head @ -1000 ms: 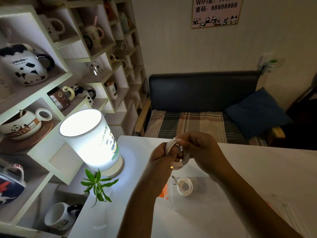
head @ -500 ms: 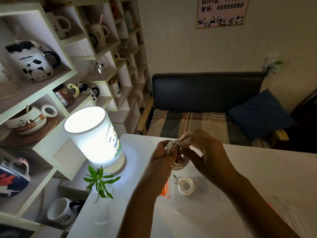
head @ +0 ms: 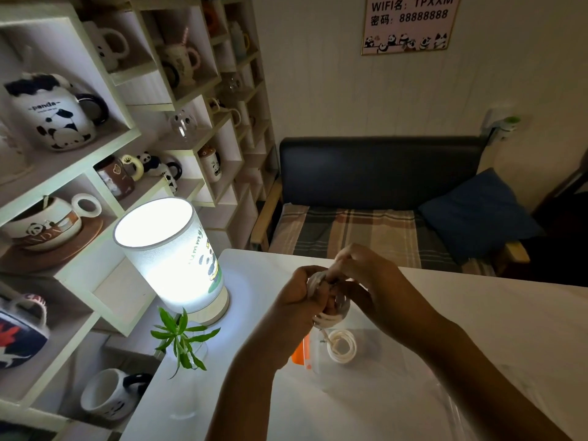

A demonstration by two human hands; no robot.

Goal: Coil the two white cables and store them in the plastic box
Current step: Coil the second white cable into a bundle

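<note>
Both my hands meet above the white table point(head: 477, 313). My left hand point(head: 299, 300) grips a coiled white cable point(head: 331, 318) whose loops hang out below my fingers. My right hand point(head: 372, 281) pinches the same cable at its top, fingers pressed against the left hand. Directly below them lies a second white cable point(head: 342, 346), coiled in a small ring inside a clear plastic box point(head: 359, 367) with an orange clip at its left side. The box's walls are faint and hard to trace.
A lit cylindrical lamp point(head: 171, 256) stands at the table's left corner with a small green plant point(head: 181, 338) in a glass vase in front. Shelves of panda mugs point(head: 54, 113) fill the left. A dark sofa point(head: 381, 192) with a blue cushion sits beyond the table.
My hands have closed in tighter on the coil and shifted slightly; my right fingers now pinch its top. The coiled cable in the box has not moved.
</note>
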